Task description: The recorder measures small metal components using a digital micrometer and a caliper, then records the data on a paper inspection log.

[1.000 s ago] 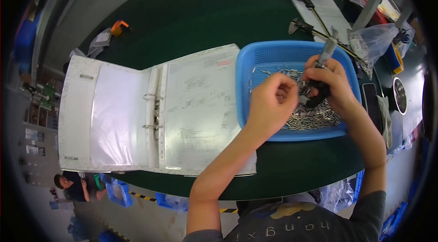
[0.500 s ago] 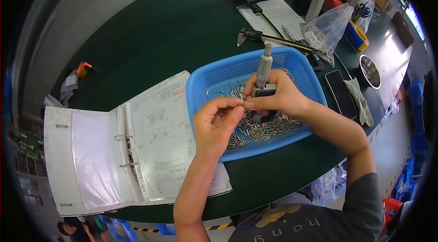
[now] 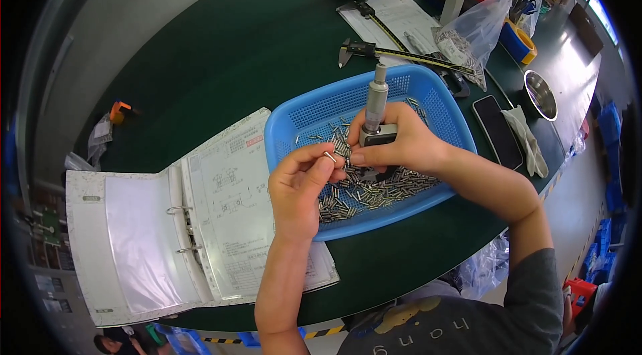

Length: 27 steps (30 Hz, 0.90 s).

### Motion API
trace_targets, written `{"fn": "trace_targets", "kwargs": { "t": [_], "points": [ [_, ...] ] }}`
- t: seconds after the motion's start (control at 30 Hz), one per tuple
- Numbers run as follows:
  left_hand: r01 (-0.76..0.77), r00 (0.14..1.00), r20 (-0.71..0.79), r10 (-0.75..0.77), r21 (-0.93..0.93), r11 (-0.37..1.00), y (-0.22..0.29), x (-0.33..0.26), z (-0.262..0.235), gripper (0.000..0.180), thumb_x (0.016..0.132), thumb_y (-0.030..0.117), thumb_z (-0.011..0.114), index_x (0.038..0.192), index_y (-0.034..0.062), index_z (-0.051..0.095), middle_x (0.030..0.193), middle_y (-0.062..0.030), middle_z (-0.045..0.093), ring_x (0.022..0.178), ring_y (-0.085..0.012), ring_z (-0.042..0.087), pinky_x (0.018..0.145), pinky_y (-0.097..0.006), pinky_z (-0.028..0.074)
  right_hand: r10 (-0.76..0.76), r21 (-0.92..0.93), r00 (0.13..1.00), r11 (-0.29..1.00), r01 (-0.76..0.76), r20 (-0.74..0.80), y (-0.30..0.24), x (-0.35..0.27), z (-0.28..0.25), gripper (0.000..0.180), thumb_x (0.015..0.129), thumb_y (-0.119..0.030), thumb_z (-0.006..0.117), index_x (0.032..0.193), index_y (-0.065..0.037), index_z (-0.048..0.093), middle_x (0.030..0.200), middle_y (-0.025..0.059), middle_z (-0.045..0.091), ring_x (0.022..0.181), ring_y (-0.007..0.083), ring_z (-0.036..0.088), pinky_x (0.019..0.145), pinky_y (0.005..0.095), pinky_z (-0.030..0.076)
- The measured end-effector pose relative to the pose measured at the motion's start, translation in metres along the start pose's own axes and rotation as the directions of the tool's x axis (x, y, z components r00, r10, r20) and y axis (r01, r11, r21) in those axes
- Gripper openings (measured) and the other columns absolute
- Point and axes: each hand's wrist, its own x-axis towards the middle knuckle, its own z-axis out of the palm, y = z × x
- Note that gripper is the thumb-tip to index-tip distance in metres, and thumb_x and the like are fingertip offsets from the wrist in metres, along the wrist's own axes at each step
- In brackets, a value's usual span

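Observation:
Between the thumb and forefinger of my left hand [image 3: 294, 198] is a small metal pin [image 3: 330, 156], its silvery end showing. My right hand [image 3: 418, 144] grips a micrometer [image 3: 377, 99] with its grey barrel pointing up; part of its dark frame is hidden by the fingers. A narrow gap separates the pin from the micrometer. Both hands are over a blue plastic basket [image 3: 284, 129] with perforated walls. Many similar loose metal pins [image 3: 394, 189] lie across its bottom.
An open ring binder [image 3: 144, 241] with drawing sheets lies left of the basket. Behind the basket are calipers [image 3: 408, 57], papers and a bag of parts [image 3: 461, 44]. A phone [image 3: 496, 131], a cloth glove [image 3: 525, 141] and a steel bowl [image 3: 540, 95] sit at the right.
My left hand has drawn back leftward from the micrometer with the pin, which now shows more clearly. My right hand still holds the micrometer over the basket.

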Motion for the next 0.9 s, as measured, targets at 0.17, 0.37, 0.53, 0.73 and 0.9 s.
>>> {"fn": "trace_targets", "kwargs": {
  "t": [0.17,0.37,0.53,0.73,0.9],
  "points": [
    [0.041,0.999,0.029,-0.038,-0.098,0.994,0.001,0.001,-0.001,0.015,0.084,0.006,0.056,0.096,-0.0023,0.057,0.085,-0.0142,0.063,0.069,-0.0151,0.06,0.065,-0.024,0.05,0.007,0.025,1.0,1.0,-0.006,-0.013,-0.002,-0.002,-0.001,0.025,0.067,-0.012,0.074,0.083,-0.002,0.058,0.07,0.0028,0.058,0.053,0.0061,0.05,0.046,0.0197,0.04],
    [0.025,1.0,0.012,-0.024,-0.083,0.996,0.001,-0.002,-0.002,0.012,0.084,0.004,0.055,0.094,-0.0027,0.056,0.086,-0.0135,0.063,0.072,-0.0154,0.061,0.066,-0.025,0.05,0.004,0.007,1.0,1.0,-0.004,0.014,0.0,0.001,0.001,0.023,0.067,-0.012,0.073,0.082,-0.002,0.058,0.07,0.0027,0.058,0.052,0.0068,0.051,0.046,0.0202,0.041],
    [0.043,0.999,-0.004,-0.043,-0.031,0.999,-0.005,0.002,0.004,0.013,0.083,0.005,0.057,0.093,-0.0033,0.055,0.086,-0.0101,0.059,0.08,-0.0151,0.06,0.069,-0.025,0.05,-0.006,-0.032,0.997,0.999,0.003,-0.077,0.001,-0.002,-0.003,0.018,0.07,-0.009,0.069,0.082,-0.002,0.057,0.07,0.0034,0.057,0.053,0.0084,0.052,0.046,0.0204,0.041],
    [0.092,0.995,-0.044,-0.09,0.047,0.995,0.001,0.006,0.007,0.014,0.082,0.008,0.058,0.092,-0.0015,0.057,0.083,-0.01,0.062,0.073,-0.0135,0.06,0.067,-0.024,0.049,-0.016,0.0,0.987,1.0,0.016,-0.159,0.0,0.002,-0.001,0.019,0.073,-0.016,0.061,0.086,-0.004,0.054,0.072,0.0063,0.059,0.06,0.0097,0.053,0.048,0.0204,0.04],
    [0.074,0.997,-0.032,-0.073,0.012,0.997,-0.001,0.005,0.008,0.012,0.083,0.007,0.057,0.09,-0.0028,0.058,0.08,-0.0074,0.06,0.072,-0.0108,0.057,0.066,-0.021,0.048,-0.058,0.004,0.978,0.998,0.06,-0.201,0.006,0.009,-0.005,0.023,0.074,-0.019,0.06,0.087,-0.001,0.055,0.072,0.0077,0.059,0.054,0.0102,0.05,0.048,0.0214,0.039]
  ]
}}
